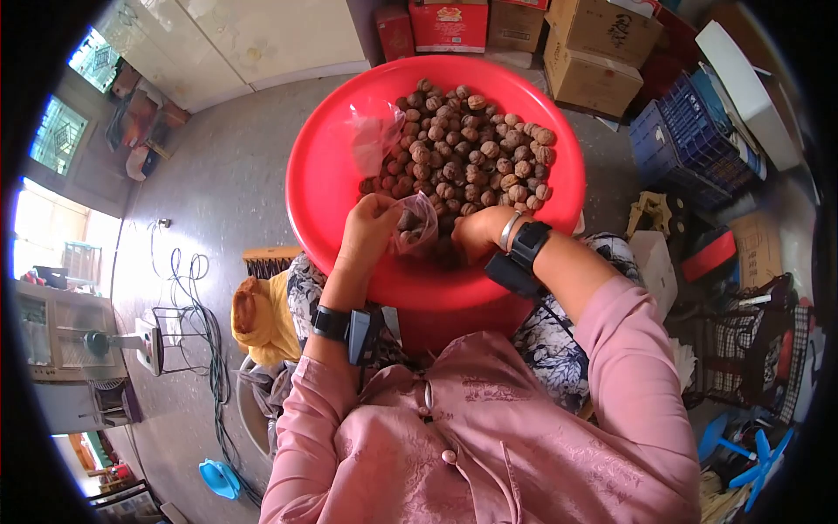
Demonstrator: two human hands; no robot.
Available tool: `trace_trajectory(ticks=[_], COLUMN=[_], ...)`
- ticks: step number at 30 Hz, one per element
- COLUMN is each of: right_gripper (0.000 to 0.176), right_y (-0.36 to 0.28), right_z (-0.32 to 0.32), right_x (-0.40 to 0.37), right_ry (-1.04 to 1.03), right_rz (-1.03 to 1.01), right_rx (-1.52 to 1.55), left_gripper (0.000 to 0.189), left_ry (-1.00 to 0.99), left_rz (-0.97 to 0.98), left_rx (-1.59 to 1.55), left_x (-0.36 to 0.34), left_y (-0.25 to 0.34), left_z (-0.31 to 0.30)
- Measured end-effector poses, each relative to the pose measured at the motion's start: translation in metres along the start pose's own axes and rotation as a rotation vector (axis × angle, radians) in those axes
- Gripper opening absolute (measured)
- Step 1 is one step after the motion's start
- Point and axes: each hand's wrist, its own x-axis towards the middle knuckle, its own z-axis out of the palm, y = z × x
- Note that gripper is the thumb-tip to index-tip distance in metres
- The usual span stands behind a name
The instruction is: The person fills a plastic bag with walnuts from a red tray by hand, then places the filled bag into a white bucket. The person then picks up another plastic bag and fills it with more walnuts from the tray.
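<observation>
My left hand (371, 225) pinches the rim of a small clear plastic bag (424, 217), held near the front of a big red basin (327, 214). A few walnuts show inside the bag. My right hand (476, 234) reaches down just right of the bag, at the near edge of the heap of walnuts (471, 148). Its fingers are in shadow and mostly hidden, so what they hold cannot be seen. Another thin clear plastic bag (371, 144) lies in the basin, left of the heap.
Cardboard boxes (594, 74) and red cartons (449, 26) stand behind the basin. A blue crate (685, 140) is at the right. On the left floor are cables (214, 341), a brush (272, 262) and a fan (100, 342). Yellow cloth (271, 323) hangs beside my leg.
</observation>
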Motion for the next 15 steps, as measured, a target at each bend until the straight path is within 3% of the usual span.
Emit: trace_trajectory(ticks=[7,10,15], right_gripper=[0.035,0.03,0.032], right_y=[0.022,0.025,0.022], right_z=[0.017,0.02,0.02], right_x=[0.029,0.035,0.03], right_ry=[-0.14,-0.155,-0.102], right_rz=[0.029,0.073,0.033], right_rx=[0.012,0.145,0.028], left_gripper=[0.013,0.013,0.013], left_ry=[0.012,-0.015,-0.013], left_rz=[0.002,-0.012,0.008], left_rx=[0.018,-0.012,-0.014], left_x=[-0.004,-0.003,-0.001], left_y=[0.007,0.006,0.002], left_z=[0.002,0.002,0.002])
